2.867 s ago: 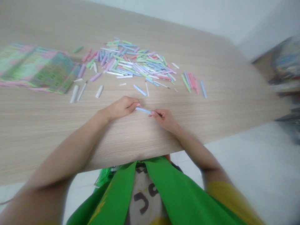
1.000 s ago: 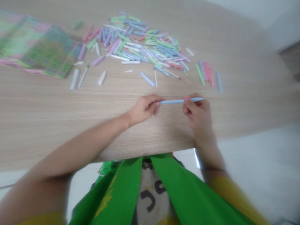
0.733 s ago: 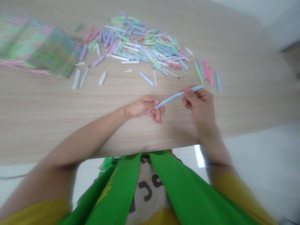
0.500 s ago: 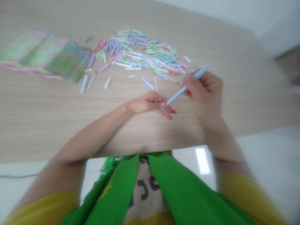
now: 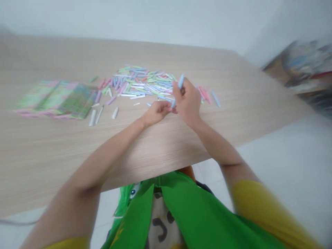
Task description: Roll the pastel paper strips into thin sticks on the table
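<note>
In from the front edge of the table [image 5: 155, 148], the left hand [image 5: 157, 112], spread 0.5 s ago, now pinches the blue stick [image 5: 181, 81] low; the right hand [image 5: 189, 102] clamps it higher, now steeper, so 2 hands seem to steady it. Toward the back edge lies a coloured pile [image 5: 145, 83].

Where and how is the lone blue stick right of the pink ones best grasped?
Probably pinch the blue stick mid-length across its long sides, coming from above and the right. It lies flat, slim and slanted; the pink sticks and the right hand are to its left.
</note>
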Available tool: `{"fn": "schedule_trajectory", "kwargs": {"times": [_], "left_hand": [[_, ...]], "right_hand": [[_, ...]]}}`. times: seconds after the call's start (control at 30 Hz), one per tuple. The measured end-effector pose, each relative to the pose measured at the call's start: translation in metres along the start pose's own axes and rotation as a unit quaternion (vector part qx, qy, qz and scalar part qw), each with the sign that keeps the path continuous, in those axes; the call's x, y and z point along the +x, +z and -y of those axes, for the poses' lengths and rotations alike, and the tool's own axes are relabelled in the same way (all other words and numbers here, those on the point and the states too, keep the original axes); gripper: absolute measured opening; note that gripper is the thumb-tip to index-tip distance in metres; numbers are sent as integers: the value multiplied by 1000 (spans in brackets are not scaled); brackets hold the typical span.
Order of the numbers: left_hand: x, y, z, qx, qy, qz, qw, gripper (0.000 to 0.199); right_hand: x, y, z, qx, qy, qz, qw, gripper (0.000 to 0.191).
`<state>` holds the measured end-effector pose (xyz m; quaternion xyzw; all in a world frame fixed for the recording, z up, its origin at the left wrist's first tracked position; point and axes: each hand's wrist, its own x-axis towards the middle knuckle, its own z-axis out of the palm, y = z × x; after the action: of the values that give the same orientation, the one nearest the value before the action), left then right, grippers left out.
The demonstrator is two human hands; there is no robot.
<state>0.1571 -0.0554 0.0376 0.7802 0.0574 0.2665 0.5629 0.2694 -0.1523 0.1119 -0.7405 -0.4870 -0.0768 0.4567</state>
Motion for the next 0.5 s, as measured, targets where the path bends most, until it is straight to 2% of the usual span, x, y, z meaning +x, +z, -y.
{"fn": "schedule_trajectory", "kwargs": {"times": [0.1,0.2,0.27,0.43,0.5], "left_hand": [[-5,9,7,-94,-47,-20,994,56],[-13,18,12,-165,-78,-94,979,53],[-17,21,10,-226,-81,-124,963,48],[-26,21,-8,-351,-137,-90,922,26],[-31,21,-11,-378,-151,-77,910,27]], "right_hand": [[2,3,-6,-20,20,15,999,30],[0,1,-6,-7,28,28,999,32],[-5,-2,-2,30,8,10,999,37],[-11,0,4,139,-6,-15,990,41],[-7,7,-2,180,12,-13,984,45]]}}
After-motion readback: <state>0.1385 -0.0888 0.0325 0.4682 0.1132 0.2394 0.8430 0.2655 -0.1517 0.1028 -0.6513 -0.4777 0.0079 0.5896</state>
